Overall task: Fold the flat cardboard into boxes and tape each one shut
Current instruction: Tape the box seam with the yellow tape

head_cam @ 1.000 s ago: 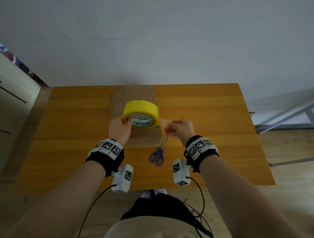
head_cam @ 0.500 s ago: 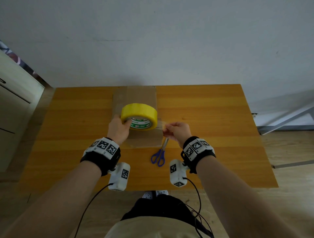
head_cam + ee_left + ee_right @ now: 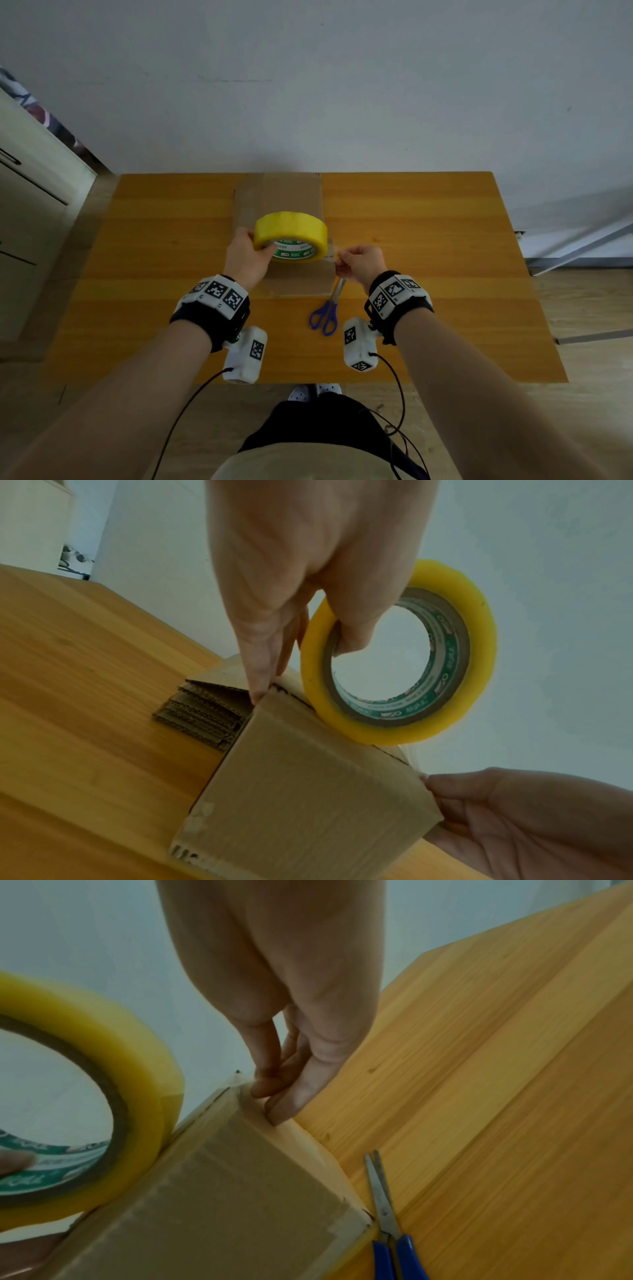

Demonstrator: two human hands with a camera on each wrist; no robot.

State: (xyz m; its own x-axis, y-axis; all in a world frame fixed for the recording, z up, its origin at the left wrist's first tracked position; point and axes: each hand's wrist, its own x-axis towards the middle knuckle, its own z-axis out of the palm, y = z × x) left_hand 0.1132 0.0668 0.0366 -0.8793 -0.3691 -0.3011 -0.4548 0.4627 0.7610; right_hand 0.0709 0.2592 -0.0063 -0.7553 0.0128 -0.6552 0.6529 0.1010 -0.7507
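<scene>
Yellow tape roll [image 3: 290, 236] stands on its edge on top of a brown cardboard box [image 3: 308, 799]. The box sits in the middle of the wooden desk [image 3: 428, 240]. The left hand [image 3: 245, 258] has the roll in its grip, with the thumb inside the hole and the fingers curled round the outside. One fingertip also touches the top left corner of the box.

The right hand [image 3: 359, 262] is at the right top edge of the box. Its grip is a tight pinch: the thumb and fingers press the loose clear end of tape [image 3: 240, 1085] against the box corner.

Behind the box lies a pile of flat cardboard [image 3: 202, 712]. Blue-handled scissors [image 3: 326, 313] lie on the desk just beside the front right corner of the box.
</scene>
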